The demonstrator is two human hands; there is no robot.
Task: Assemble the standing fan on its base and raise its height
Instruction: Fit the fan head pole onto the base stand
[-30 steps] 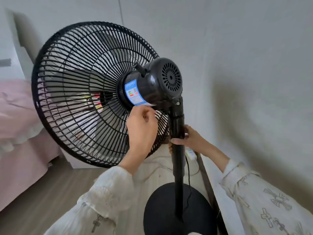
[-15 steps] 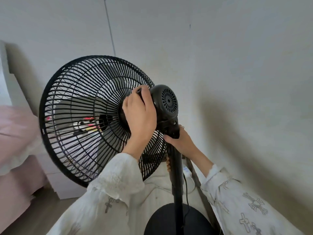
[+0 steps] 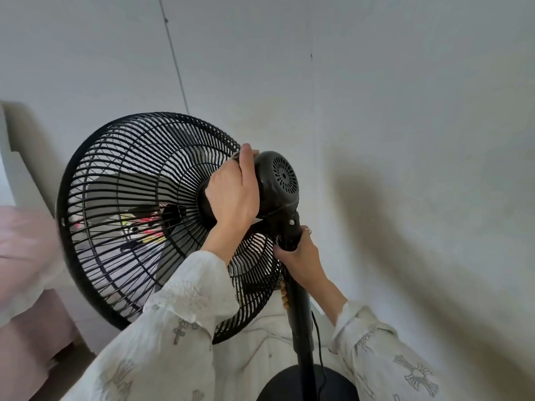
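A: What's lowest in frame?
B: The round base (image 3: 289, 384), bottom centre, with the pole (image 3: 301, 314) rising from it.
A: The hands?
B: Right hand (image 3: 301, 263) wraps the pole's top; left hand (image 3: 231, 195) curls over the motor housing (image 3: 278, 180), mid-frame. The grille (image 3: 130, 215) faces left.

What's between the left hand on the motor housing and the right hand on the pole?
Head view: only the black pivot joint beneath the round black motor housing separates left hand from right hand.

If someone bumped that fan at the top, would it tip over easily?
Probably somewhat top-heavy: the wide cage and motor housing sit high on a thin pole. The round base looks broad, which likely steadies it. Both hands, left and right, brace it.
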